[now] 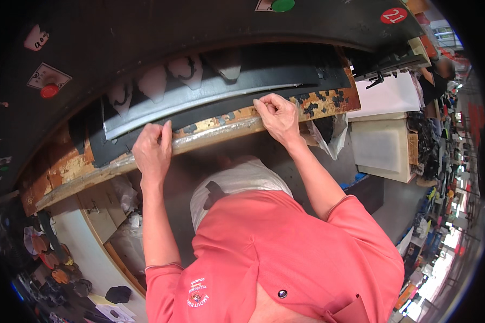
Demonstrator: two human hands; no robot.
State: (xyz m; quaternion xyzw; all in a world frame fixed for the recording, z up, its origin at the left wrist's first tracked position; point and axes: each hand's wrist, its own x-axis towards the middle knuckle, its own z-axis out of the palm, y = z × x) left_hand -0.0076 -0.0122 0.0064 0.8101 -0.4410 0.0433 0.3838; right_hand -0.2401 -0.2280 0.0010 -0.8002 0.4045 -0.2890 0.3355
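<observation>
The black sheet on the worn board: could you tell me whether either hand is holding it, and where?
Both hands pinch the black sheet along its near edge: the left hand toward its left end, the right hand nearer the middle.

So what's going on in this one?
A person in a coral shirt stands at a press-like machine. Both hands rest on the front edge of a worn wooden board: the left hand and the right hand pinch at a black sheet lying across it. Black offcuts litter the board's right end.
</observation>
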